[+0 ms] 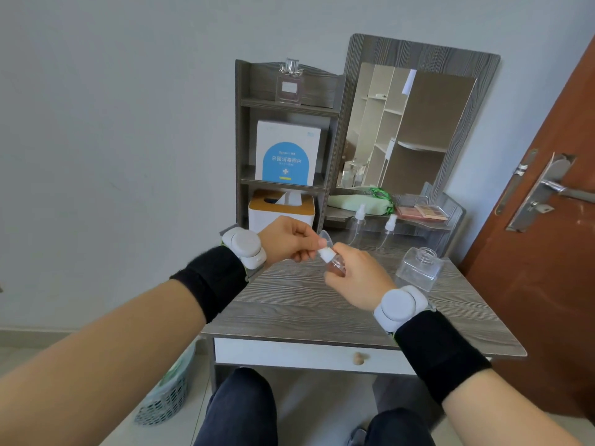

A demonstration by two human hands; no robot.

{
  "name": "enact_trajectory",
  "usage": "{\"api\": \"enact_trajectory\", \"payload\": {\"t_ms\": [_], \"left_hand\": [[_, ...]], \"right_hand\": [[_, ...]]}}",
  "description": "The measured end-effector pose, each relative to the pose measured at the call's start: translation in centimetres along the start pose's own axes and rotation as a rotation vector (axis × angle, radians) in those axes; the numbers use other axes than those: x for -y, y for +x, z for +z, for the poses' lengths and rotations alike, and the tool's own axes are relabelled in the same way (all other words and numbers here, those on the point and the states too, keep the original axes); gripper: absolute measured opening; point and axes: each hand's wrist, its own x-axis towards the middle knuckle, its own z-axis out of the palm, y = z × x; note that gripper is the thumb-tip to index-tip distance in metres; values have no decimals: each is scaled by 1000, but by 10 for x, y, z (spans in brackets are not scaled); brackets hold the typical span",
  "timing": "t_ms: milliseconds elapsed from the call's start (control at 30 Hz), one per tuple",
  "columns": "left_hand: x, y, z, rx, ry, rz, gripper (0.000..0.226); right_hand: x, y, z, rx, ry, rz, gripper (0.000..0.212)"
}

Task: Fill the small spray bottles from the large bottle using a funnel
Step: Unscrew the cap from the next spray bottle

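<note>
Two bare hands meet above a grey worktop [289,304]. Right hand [351,278] has its grip closed round a small spray bottle [335,263], tilted, white cap [325,254] toward left hand [286,239], whose fingers pinch a clear funnel [325,236] beside the cap. Large glass bottle [418,268] stands open, right; 2 more spray bottles [357,225] behind.

The table [289,304] at the centre has a matt grey wood grain. The large bottle [418,268] at centre right looks like clear glossy glass. The door handle [560,188] at the right edge is shiny metal. The wristbands [212,278] are black matt cloth.
</note>
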Motion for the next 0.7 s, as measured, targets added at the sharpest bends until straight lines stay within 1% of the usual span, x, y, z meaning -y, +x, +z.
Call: {"api": "enact_trajectory", "payload": {"t_ms": [100,233,300,400,467,600,700], "left_hand": [[2,3,4,-7,-87,-32,17],[2,10,1,16,-81,-46,14],[-2,16,-2,18,-34,-40,14],[-12,32,-4,-27,121,-14,21],[-20,43,-7,-30,192,2,24],[-44,71,-12,3,202,48,21],[-57,93,-9,-24,254,97,12]], "right_hand": [[1,3,-2,12,-7,-6,14],[0,7,-1,10,17,20,11],[-1,11,0,-4,40,34,12],[-4,21,0,-49,137,66,11],[-5,30,-4,-61,216,96,18],[-10,54,-22,-70,366,184,46],[-24,72,-41,21,302,230,69]]}}
